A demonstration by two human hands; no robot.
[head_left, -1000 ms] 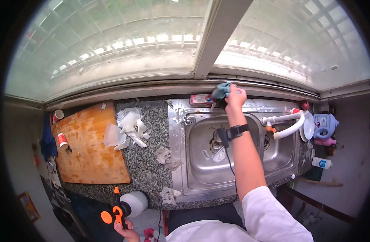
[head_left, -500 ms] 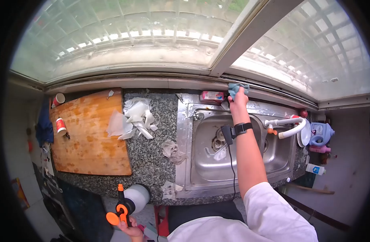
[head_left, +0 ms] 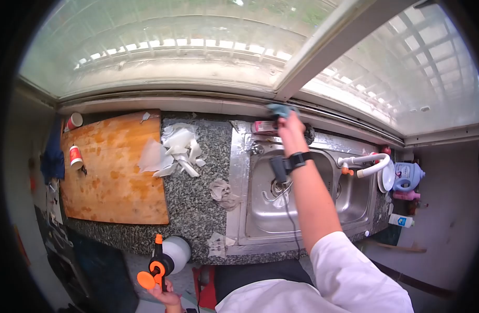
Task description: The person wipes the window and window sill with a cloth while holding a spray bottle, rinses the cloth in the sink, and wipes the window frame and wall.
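My right hand (head_left: 292, 129) reaches over the back of the sink (head_left: 239, 198) to the window sill. Its fingers are closed on a blue-grey cloth (head_left: 282, 110), pressed against the sill by the window track. Just below the cloth stands a pink box (head_left: 264, 127), partly covered by the hand. Down at the front left, my left hand (head_left: 166, 296) grips the black handle of a pump spray bottle (head_left: 177, 254) with a white tank and orange knob and nozzle. The bottle is held in front of the counter edge, roughly upright.
A wooden board (head_left: 114, 172) with paper cups (head_left: 75, 156) lies on the granite counter at left. Crumpled white paper (head_left: 179, 146) and a grey rag (head_left: 224, 194) lie nearer the sink. The white faucet (head_left: 372, 166), plates (head_left: 386, 176) and a blue jug (head_left: 408, 176) are at right.
My right hand has slid left along the sill with the cloth, coming over the pink box. My left hand keeps its hold on the spray bottle. The camera view has shifted slightly.
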